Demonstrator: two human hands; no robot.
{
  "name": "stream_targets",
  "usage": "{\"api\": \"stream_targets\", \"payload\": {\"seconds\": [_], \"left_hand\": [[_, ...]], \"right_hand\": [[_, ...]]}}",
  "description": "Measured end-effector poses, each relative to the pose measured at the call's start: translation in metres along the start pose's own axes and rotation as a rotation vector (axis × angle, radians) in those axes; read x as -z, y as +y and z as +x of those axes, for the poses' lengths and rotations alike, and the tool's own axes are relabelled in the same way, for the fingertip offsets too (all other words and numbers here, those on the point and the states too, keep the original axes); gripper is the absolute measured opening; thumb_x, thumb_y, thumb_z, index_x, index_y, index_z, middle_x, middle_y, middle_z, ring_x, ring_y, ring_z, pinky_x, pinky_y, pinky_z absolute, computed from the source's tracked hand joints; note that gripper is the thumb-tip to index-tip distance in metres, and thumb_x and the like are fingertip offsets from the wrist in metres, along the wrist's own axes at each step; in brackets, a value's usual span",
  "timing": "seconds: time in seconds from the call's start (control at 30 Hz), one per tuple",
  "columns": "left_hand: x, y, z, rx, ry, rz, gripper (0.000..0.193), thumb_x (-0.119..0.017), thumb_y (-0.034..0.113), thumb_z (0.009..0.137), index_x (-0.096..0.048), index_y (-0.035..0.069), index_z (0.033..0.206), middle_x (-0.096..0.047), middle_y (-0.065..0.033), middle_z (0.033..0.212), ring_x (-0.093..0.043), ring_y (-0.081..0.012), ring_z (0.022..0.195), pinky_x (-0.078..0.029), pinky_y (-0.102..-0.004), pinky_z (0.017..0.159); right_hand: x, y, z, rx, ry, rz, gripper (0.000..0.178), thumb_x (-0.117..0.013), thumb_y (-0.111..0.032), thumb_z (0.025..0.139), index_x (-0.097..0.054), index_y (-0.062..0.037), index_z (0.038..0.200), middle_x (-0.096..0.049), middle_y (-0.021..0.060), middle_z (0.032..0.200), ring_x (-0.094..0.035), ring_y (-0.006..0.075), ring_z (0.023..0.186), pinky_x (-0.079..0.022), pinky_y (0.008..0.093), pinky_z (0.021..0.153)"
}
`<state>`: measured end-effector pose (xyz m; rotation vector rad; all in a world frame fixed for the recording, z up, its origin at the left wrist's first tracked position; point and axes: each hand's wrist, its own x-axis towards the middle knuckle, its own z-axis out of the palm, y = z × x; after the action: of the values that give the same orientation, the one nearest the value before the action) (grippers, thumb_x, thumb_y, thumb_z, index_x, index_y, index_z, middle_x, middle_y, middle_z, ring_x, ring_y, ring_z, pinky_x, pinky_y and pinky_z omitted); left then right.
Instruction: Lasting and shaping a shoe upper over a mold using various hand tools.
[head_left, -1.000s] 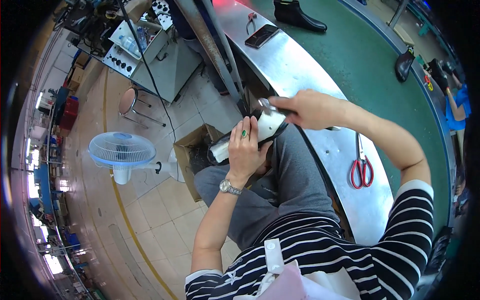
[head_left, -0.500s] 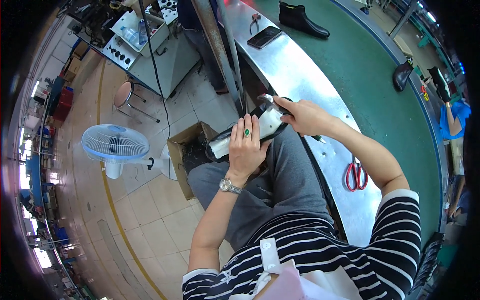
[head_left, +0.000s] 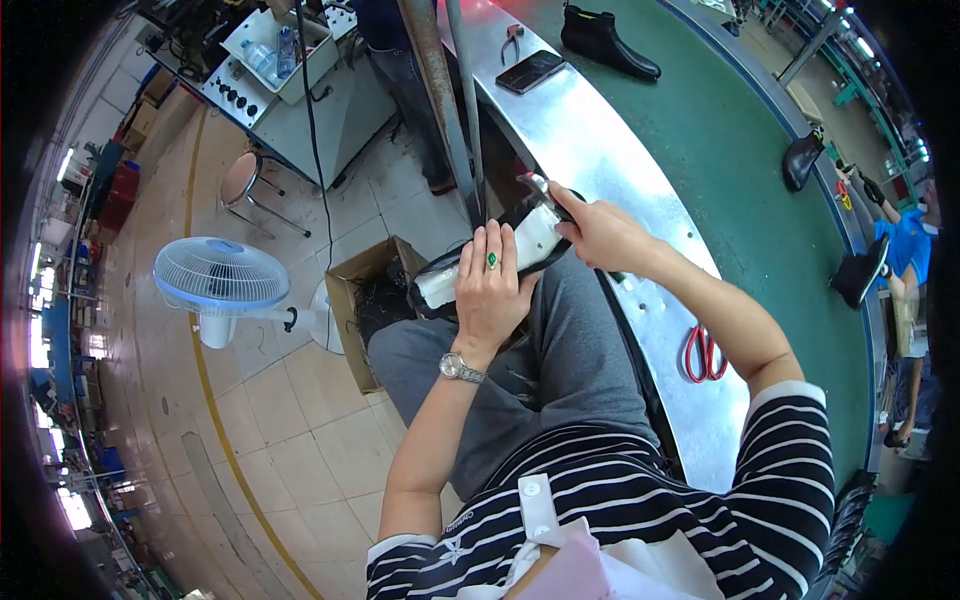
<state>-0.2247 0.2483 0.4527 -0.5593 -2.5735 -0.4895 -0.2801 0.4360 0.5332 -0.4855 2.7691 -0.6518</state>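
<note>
An unfinished black shoe (head_left: 538, 238) lies across my lap with its white underside up and black upper edges folded around it. My left hand (head_left: 490, 275) holds it, fingers laid over the white underside and thumb along the side. At the shoe's far end, my right hand (head_left: 603, 235) is closed around a hand tool with a curved metal head (head_left: 534, 183). That head meets the shoe's black edge. My palm hides most of the tool, so its exact kind cannot be told.
Beside me a metal-edged bench (head_left: 640, 180) carries red-handled scissors (head_left: 702, 354), a phone (head_left: 530, 72) and pincers (head_left: 511, 43). A black boot (head_left: 608, 42) stands on the green belt (head_left: 760, 230). A cardboard box (head_left: 350, 325) and a fan (head_left: 222, 275) are left. A co-worker in blue (head_left: 915, 250) is far right.
My hands keep hold of the shoe and tool, with the right hand shifted slightly. At the far right, the co-worker has moved a black boot lower and nearer the belt.
</note>
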Motion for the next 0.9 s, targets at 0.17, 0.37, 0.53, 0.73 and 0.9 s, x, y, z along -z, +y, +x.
{"api": "stream_targets", "payload": {"seconds": [0.17, 0.37, 0.53, 0.73, 0.9], "left_hand": [[-0.002, -0.001, -0.004, 0.013, 0.033, -0.003, 0.067, -0.067, 0.031, 0.081, -0.048, -0.010, 0.131, -0.050, -0.0260, 0.133, -0.049, -0.0393, 0.123, -0.037, -0.0460, 0.106], [-0.005, -0.001, -0.003, 0.029, 0.071, 0.011, 0.063, -0.072, 0.029, 0.078, -0.053, -0.007, 0.126, -0.052, -0.0236, 0.133, -0.050, -0.0364, 0.124, -0.039, -0.0445, 0.104], [0.000, 0.002, 0.000, 0.019, 0.063, -0.009, 0.062, -0.073, 0.025, 0.076, -0.053, -0.009, 0.123, -0.054, -0.0220, 0.124, -0.050, -0.0378, 0.121, -0.039, -0.0439, 0.104], [0.001, 0.004, 0.000, 0.038, 0.084, -0.026, 0.063, -0.075, 0.022, 0.073, -0.054, -0.010, 0.122, -0.056, -0.0215, 0.117, -0.051, -0.0386, 0.119, -0.040, -0.0438, 0.104], [-0.003, 0.001, -0.003, 0.038, 0.103, -0.023, 0.064, -0.077, 0.021, 0.071, -0.054, -0.010, 0.121, -0.057, -0.0207, 0.116, -0.051, -0.0390, 0.118, -0.040, -0.0435, 0.104]], "right_hand": [[0.005, -0.020, -0.005, 0.123, 0.120, 0.057, 0.056, -0.054, -0.014, 0.093, -0.033, -0.0090, 0.144, -0.063, 0.0183, 0.066, -0.063, 0.0349, 0.059, -0.048, 0.0457, 0.061], [0.007, -0.020, 0.001, 0.189, -0.021, -0.110, 0.059, -0.056, -0.015, 0.092, -0.031, -0.0087, 0.145, -0.063, 0.0253, 0.077, -0.061, 0.0426, 0.067, -0.044, 0.0508, 0.062], [-0.005, -0.025, -0.007, 0.120, 0.146, -0.037, 0.058, -0.055, -0.015, 0.093, -0.032, -0.0095, 0.145, -0.062, 0.0243, 0.074, -0.062, 0.0405, 0.065, -0.045, 0.0480, 0.065], [-0.002, -0.031, -0.005, -0.009, 0.147, 0.174, 0.057, -0.056, -0.017, 0.090, -0.034, -0.0071, 0.141, -0.065, 0.0262, 0.079, -0.063, 0.0458, 0.077, -0.046, 0.0541, 0.072], [0.006, -0.028, -0.006, -0.006, -0.081, -0.066, 0.058, -0.055, -0.017, 0.091, -0.032, -0.0085, 0.144, -0.064, 0.0290, 0.078, -0.063, 0.0456, 0.075, -0.046, 0.0526, 0.070]]}}
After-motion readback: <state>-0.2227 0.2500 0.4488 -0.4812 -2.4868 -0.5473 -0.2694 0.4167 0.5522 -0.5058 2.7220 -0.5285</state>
